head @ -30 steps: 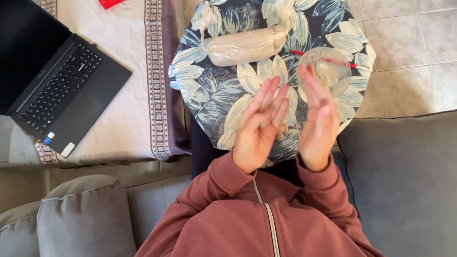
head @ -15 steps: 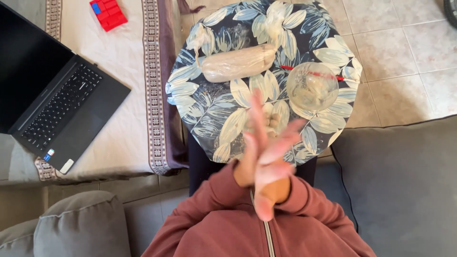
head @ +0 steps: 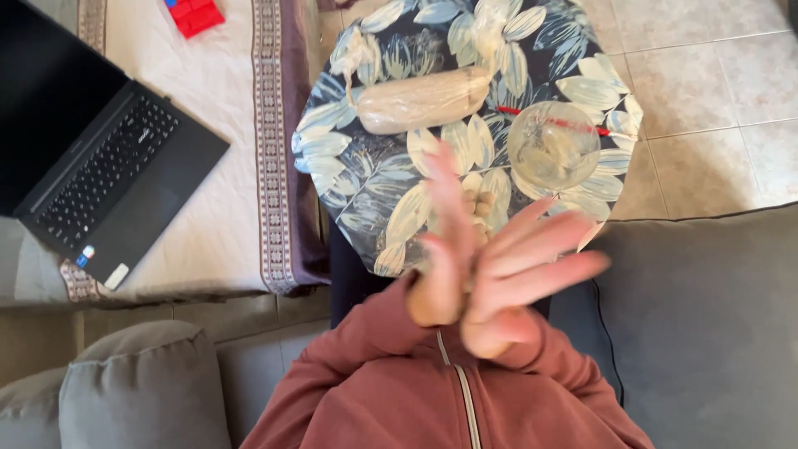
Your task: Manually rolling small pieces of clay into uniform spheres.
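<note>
My left hand [head: 440,241] and my right hand [head: 532,262] are pressed palm to palm in front of my chest, fingers spread and motion-blurred, with nothing in them. They hover over the near edge of a small table with a blue cloth printed with leaves [head: 357,179]. On it lie a clear plastic bag of pale stuff [head: 420,101], a clear round bowl [head: 553,143] and a thin red stick [head: 553,121]. A few small pale pieces [head: 478,204] show just beyond my fingers.
An open black laptop [head: 100,166] rests on a white cloth with a patterned border [head: 270,141] to the left, and a red block [head: 193,15] lies at its far end. Grey sofa cushions [head: 141,391] flank me. Beige floor tiles [head: 715,75] lie to the right.
My hands were apart with palms facing, then came together; now they slide across each other, the right hand's fingers swinging to the right. The view has shifted slightly.
</note>
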